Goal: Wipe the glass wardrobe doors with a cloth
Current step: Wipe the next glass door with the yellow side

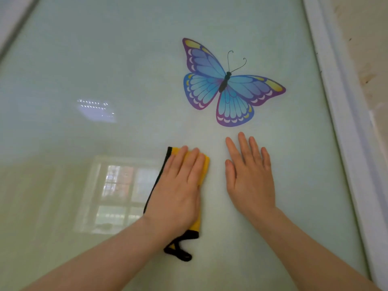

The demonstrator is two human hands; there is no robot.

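The pale green frosted glass wardrobe door (105,59) fills the view. My left hand (178,190) lies flat with straight fingers on a folded yellow cloth (204,166) with black edging, pressing it against the glass just left of centre. A black loop of the cloth hangs below my wrist. My right hand (249,175) rests flat on the bare glass beside the cloth, fingers straight and slightly spread, holding nothing.
A blue and purple butterfly sticker (226,85) sits on the glass just above my right hand. The white door frame (344,114) runs down the right side, with a beige wall (369,59) beyond it. A window reflection (117,194) shows at lower left.
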